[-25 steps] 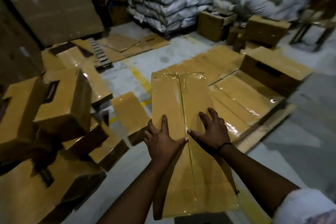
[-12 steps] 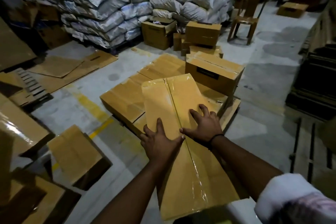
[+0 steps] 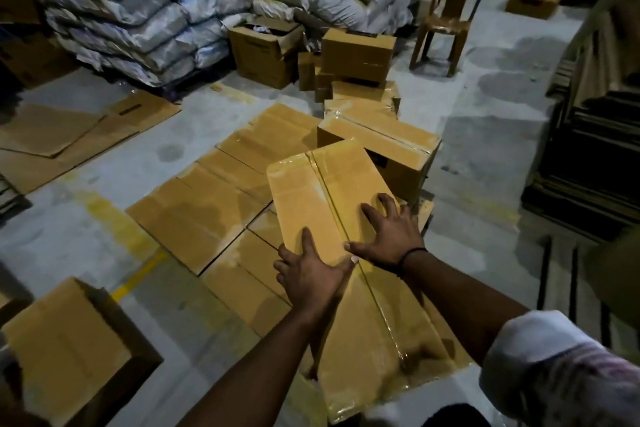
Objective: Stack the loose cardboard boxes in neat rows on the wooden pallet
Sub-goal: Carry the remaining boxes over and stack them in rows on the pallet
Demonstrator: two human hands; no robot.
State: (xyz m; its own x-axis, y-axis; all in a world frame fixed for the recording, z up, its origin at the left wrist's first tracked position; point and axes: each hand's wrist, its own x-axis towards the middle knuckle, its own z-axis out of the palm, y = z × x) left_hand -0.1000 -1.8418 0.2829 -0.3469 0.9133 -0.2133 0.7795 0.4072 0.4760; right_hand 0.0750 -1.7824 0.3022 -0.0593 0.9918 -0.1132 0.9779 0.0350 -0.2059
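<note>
A long cardboard box (image 3: pixel 311 191), taped down its middle seam, runs from the bottom centre of the frame up toward the middle. Its far end lies over the row of flat boxes (image 3: pixel 207 215) already laid on the wooden pallet (image 3: pixel 425 215), of which only a corner shows at centre right. I cannot tell whether the long box rests on that row or hangs just above it.

Both hands lie on its top face. The left hand (image 3: pixel 308 274) sits near the left edge, its fingers (image 3: pixel 306 239) mostly straight, with the outer ones reaching over that edge. The right hand (image 3: pixel 391 236) is spread wide across the seam, its fingers (image 3: pixel 374 215) a little bent and pressing with their tips. Neither hand is wrapped round anything. The thumbs nearly meet.

Just beyond the far end stands a taller box (image 3: pixel 381 149) on the second layer. A loose box (image 3: pixel 69 350) sits on the floor (image 3: pixel 467 156) at lower left. White sacks (image 3: pixel 138 10) are piled across the top, with a chair (image 3: pixel 446 17) at upper right and flattened cardboard (image 3: pixel 69 135) at the left.
</note>
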